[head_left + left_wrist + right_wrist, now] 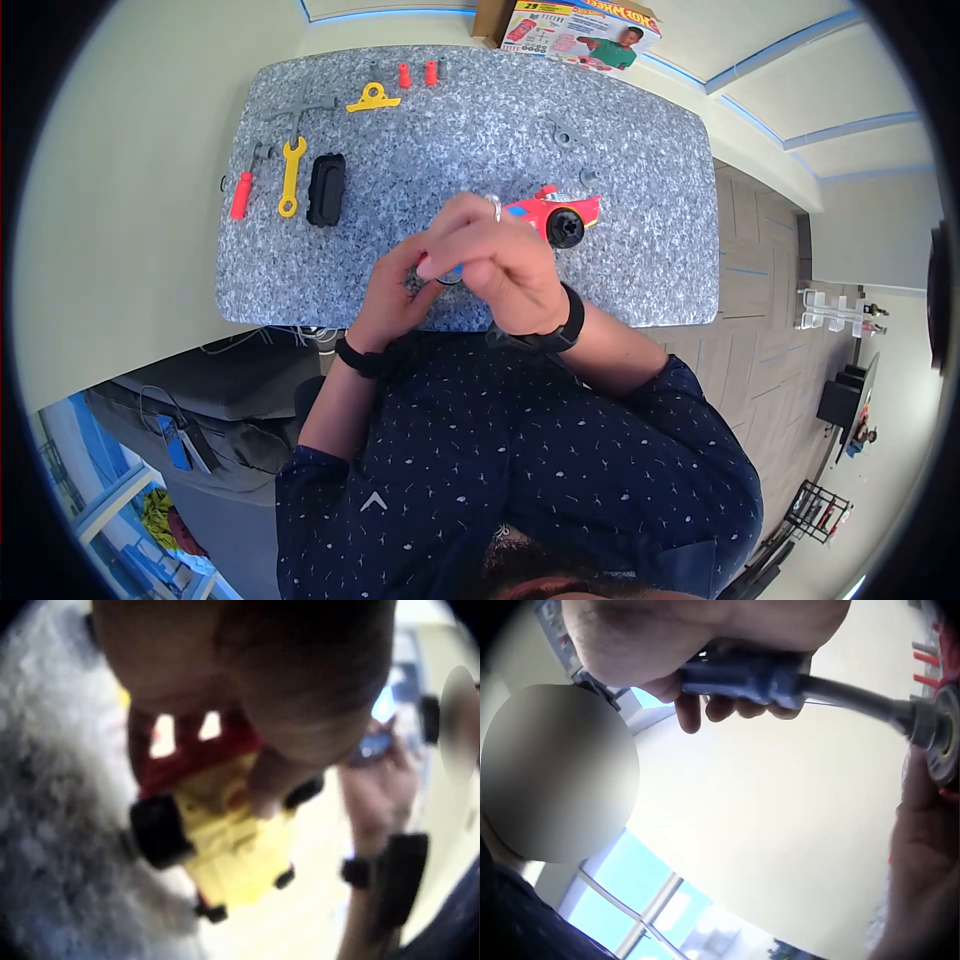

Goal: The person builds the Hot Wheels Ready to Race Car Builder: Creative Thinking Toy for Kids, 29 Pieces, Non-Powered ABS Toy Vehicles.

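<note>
My left hand (390,295) grips a red toy car (535,214) near the table's front edge. In the left wrist view the fingers lie over its red side, and the yellow underside (236,859) and black wheels (160,831) face the camera. My right hand (510,270) holds a blue-handled toy tool (742,679) with a bent grey shaft (855,697). At the right edge of the right wrist view the shaft's socket end is right at a wheel (946,735), beside the left hand. From the head view, the right hand hides most of the tool and part of the car.
Left on the speckled table (450,140) lie a yellow wrench (290,180), a black tray-like part (327,190), a red-handled tool (242,192) and a grey cross-shaped tool (300,105). Behind are a yellow piece (373,98) and red pegs (405,76). A box (575,35) stands beyond.
</note>
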Available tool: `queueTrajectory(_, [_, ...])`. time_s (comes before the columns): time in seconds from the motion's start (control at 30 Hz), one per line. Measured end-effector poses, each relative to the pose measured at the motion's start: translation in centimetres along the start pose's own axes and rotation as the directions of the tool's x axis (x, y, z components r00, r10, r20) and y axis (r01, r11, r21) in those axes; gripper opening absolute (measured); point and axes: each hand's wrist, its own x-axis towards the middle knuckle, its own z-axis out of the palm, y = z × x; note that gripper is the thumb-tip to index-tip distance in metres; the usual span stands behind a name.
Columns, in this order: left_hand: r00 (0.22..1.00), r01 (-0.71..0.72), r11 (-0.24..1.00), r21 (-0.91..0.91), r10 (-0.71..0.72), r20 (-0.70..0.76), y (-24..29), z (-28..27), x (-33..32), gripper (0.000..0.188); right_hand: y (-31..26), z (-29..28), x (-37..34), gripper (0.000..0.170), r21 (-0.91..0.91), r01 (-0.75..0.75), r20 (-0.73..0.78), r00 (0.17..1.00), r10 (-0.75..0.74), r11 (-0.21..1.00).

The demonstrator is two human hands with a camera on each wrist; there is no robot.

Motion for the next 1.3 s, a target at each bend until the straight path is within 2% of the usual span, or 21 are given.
queueTrajectory(0.1, [0.999,-0.051,0.999,0.015,0.051,-0.014,-1.2,0.4,0.0,0.055,-1.0,0.2,0.4,0.026,-0.038,-0.070,0.060,0.996,0.072,0.997])
queueTrajectory(0.2, [0.976,-0.143,0.988,0.063,0.151,-0.157,3.2,0.2,1.4,0.055,-1.4,0.2,0.7,0.027,-0.034,-0.062,-0.001,0.998,0.062,0.998])
queueTrajectory(0.3, [0.960,-0.195,0.974,-0.112,0.166,-0.226,4.2,0.0,1.7,0.059,-1.5,-0.4,0.6,0.032,-0.096,-0.073,-0.041,0.997,0.069,0.993])
queueTrajectory(0.4, [0.953,-0.189,0.949,-0.251,0.116,-0.279,4.6,0.3,1.3,0.050,-1.4,-1.6,1.0,0.040,-0.254,-0.014,0.073,0.997,0.034,0.967])
queueTrajectory(0.5, [0.969,-0.126,0.951,-0.283,0.057,-0.241,3.7,0.0,1.0,0.038,-1.3,-1.3,0.9,0.043,-0.292,0.053,0.078,0.996,-0.031,0.955])
queueTrajectory(0.53, [0.975,-0.109,0.957,-0.269,0.050,-0.216,3.9,-0.3,1.1,0.034,-1.6,-1.2,1.0,0.043,-0.247,0.044,0.067,0.997,-0.028,0.968])
queueTrajectory(0.63, [0.990,-0.105,0.988,-0.117,0.093,-0.102,4.9,-1.9,1.7,0.026,-2.1,-1.0,1.1,0.039,-0.180,0.028,0.046,0.999,-0.020,0.983])
queueTrajectory(0.77, [0.989,-0.130,0.990,-0.047,0.126,-0.078,4.7,-2.2,1.5,0.026,-1.1,-1.2,0.2,0.031,-0.252,0.049,0.054,0.998,-0.037,0.966])
queueTrajectory(0.9, [0.990,-0.135,0.984,-0.121,0.130,-0.044,5.3,-1.6,2.0,0.026,-1.5,-1.4,0.0,0.030,-0.299,0.017,-0.030,0.999,-0.027,0.954])
queueTrajectory(1.03, [0.994,-0.104,0.993,-0.051,0.102,-0.029,5.4,-1.5,1.9,0.028,-1.9,-0.7,0.3,0.029,-0.279,-0.025,-0.106,0.994,-0.005,0.960])
queueTrajectory(1.17, [0.995,-0.089,0.994,-0.056,0.091,0.036,4.7,-2.3,1.3,0.030,-1.4,-1.6,0.5,0.028,-0.208,-0.010,-0.013,1.000,0.008,0.978])
queueTrajectory(1.3, [0.995,-0.093,0.995,-0.029,0.092,-0.042,5.9,-1.6,1.9,0.027,-2.3,-1.9,0.5,0.024,-0.254,-0.018,-0.034,0.999,0.010,0.967])
